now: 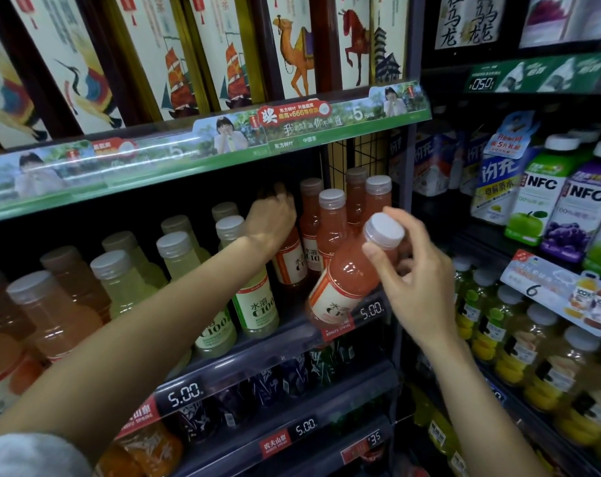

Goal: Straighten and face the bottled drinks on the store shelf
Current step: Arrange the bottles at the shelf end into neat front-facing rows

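My right hand (414, 270) grips a pink C100 bottle (347, 273) just below its white cap, tilted out over the shelf's front edge (371, 309). My left hand (271, 220) reaches deep into the same shelf and holds the top of another pink bottle (290, 259); its fingers are partly hidden in the dark. Behind them stand several upright pink bottles (331, 222). To the left are rows of pale green C100 bottles (256, 301) and orange ones (51, 315).
The shelf above carries a green promo strip (223, 142) that limits headroom. A wire divider (361, 156) and upright post bound the right side. Juice bottles (540, 201) fill the neighbouring rack. Dark bottles (292, 373) sit on the shelf below.
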Available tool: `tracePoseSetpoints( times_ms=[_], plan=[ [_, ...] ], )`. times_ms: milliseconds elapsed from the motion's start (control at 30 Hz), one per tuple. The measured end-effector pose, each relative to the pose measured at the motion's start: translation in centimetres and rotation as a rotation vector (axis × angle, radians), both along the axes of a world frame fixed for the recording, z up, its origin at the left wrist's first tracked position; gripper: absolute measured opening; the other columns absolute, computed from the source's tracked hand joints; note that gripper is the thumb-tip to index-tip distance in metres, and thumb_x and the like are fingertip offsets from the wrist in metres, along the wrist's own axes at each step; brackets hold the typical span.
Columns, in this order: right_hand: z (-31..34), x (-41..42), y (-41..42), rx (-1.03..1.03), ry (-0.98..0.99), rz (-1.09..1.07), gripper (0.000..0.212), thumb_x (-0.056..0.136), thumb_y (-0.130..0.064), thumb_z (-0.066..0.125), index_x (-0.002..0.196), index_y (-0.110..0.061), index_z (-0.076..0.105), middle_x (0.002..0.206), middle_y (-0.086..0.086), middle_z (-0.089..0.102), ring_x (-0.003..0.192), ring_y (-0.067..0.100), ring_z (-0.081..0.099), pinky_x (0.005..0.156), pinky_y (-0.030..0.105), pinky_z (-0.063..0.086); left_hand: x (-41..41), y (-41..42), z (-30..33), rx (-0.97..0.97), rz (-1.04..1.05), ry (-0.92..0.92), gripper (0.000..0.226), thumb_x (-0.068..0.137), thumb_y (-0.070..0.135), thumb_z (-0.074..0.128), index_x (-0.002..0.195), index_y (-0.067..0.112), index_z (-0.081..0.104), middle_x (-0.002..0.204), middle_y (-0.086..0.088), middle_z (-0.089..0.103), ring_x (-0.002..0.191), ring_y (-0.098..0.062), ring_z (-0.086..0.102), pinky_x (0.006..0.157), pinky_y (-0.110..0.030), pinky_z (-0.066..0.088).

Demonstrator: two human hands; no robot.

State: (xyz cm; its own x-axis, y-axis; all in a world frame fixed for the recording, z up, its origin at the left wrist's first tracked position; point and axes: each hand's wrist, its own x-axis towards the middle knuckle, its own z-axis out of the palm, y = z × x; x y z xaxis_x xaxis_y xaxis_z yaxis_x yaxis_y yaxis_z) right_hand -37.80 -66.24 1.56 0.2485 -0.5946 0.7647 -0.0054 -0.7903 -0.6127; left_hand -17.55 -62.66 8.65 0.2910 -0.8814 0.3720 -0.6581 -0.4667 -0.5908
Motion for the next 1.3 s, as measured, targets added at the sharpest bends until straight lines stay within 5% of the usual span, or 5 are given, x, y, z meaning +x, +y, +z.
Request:
tracePoseSetpoints(
  times_ms=[167, 333, 667, 967, 1300],
  plan=[
    [-0.3, -1.6, -0.1, -0.011, 0.061, 0.005, 0.053, 0.087, -0.056, 0.051, 0.129, -0.024, 0.051, 0.113, -0.013, 0.062, 0.09, 0.003, 0.062, 0.066, 0.029, 0.057, -1.0, 0.0, 0.2, 0.088, 0.011, -0.16, 0.039, 0.099, 0.004, 0.033, 0.138, 0.002, 0.038, 0.143, -0.02, 0.036, 0.127, -0.033, 0.043, 0.099, -0.04, 0.036],
    [-1.4, -1.6, 0.2, -0.011, 0.078, -0.007, 0.05, 0.087, -0.055, 0.051, 0.127, -0.024, 0.051, 0.104, -0.023, 0.057, 0.086, -0.001, 0.06, 0.063, 0.023, 0.055, -0.7, 0.7, 0.3, 0.071, 0.05, -0.062, 0.036, 0.099, 0.004, 0.037, 0.133, 0.003, 0.045, 0.137, -0.018, 0.042, 0.122, -0.032, 0.046, 0.081, -0.034, 0.042],
    [-2.0, -1.6, 0.4, 0.011, 0.087, -0.009, 0.051, 0.086, -0.056, 0.051, 0.128, -0.027, 0.051, 0.094, -0.029, 0.055, 0.071, 0.008, 0.062, 0.058, 0.03, 0.055, -1.9, 2.2, -2.8, 0.33, 0.024, -0.16, 0.055, 0.095, 0.025, 0.048, 0.146, 0.015, 0.031, 0.154, -0.015, 0.017, 0.143, -0.041, 0.007, 0.11, -0.064, 0.004],
    [-2.6, -2.0, 0.3, 0.029, 0.088, 0.005, 0.052, 0.086, -0.054, 0.053, 0.128, -0.025, 0.052, 0.102, -0.018, 0.06, 0.083, -0.003, 0.06, 0.065, 0.018, 0.053, -1.7, 0.8, -3.4, 0.475, 0.055, -0.246, 0.055, 0.092, 0.021, 0.051, 0.144, 0.011, 0.033, 0.142, -0.012, 0.039, 0.135, -0.033, 0.032, 0.109, -0.064, -0.008],
    [-2.9, -1.7, 0.1, 0.007, 0.113, -0.001, 0.053, 0.086, -0.055, 0.053, 0.129, -0.025, 0.052, 0.102, -0.017, 0.06, 0.078, -0.004, 0.059, 0.065, 0.012, 0.051, -1.1, 0.0, -4.2, 0.449, 0.057, -0.216, 0.064, 0.094, 0.023, 0.05, 0.149, 0.009, 0.019, 0.151, -0.017, 0.025, 0.142, -0.035, 0.021, 0.115, -0.056, -0.003]
  ],
)
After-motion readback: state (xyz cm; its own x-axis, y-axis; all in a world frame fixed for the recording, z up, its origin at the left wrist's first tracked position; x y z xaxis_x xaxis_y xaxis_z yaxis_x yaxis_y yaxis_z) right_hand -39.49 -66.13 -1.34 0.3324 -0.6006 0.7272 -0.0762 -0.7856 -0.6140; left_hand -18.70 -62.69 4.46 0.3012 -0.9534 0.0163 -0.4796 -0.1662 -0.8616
